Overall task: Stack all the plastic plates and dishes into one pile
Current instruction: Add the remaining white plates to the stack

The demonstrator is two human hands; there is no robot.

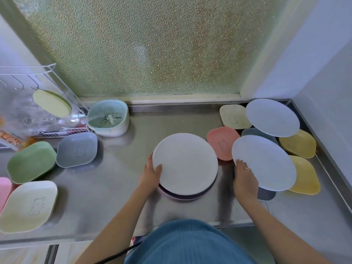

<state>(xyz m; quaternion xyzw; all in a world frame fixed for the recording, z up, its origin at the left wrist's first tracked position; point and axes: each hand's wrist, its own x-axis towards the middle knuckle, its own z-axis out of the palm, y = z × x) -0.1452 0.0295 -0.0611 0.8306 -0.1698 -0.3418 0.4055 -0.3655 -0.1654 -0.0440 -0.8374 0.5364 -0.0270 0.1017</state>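
Steel counter [118,180] | left fingers [158,168] grip white plate [185,163] – right fingers [241,163] grip bluish plate [264,162] | pink dish [222,142] between

On the steel worktop [114,178], the left hand [150,175] grips the rim of a white round plate [185,163] atop a small pile, while the right hand [244,180] grips a pale blue round plate [266,162] lying over square dishes.

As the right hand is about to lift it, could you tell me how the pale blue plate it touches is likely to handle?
The pale blue plate looks thin and flat, so probably light and stiff. It rests tilted on dishes, so it may slide or tip. The right hand touches only its rim.
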